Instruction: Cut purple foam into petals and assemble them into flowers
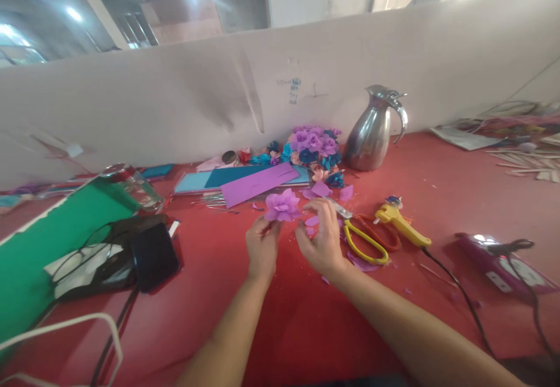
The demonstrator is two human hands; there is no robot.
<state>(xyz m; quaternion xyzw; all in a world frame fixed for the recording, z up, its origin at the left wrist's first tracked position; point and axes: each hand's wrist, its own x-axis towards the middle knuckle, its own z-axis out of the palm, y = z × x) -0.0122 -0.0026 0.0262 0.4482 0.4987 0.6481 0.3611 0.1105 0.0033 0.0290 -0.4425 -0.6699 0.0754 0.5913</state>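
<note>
Flower (282, 205), purple and open-petalled, sits mid-frame, just below the centre, gripped from beneath by the fingers of my left hand (263, 241). My right hand (322, 236) is just beside it, fingers curled with thumb and fingertips apart, holding nothing I can see. Right of that hand, toward the right of the frame, I see scissors (365, 242) with yellow and red handles, then a yellow glue gun (403, 224).

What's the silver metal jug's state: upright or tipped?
Upright: the silver metal jug stands on its base, spout at top, on the red table.
</note>
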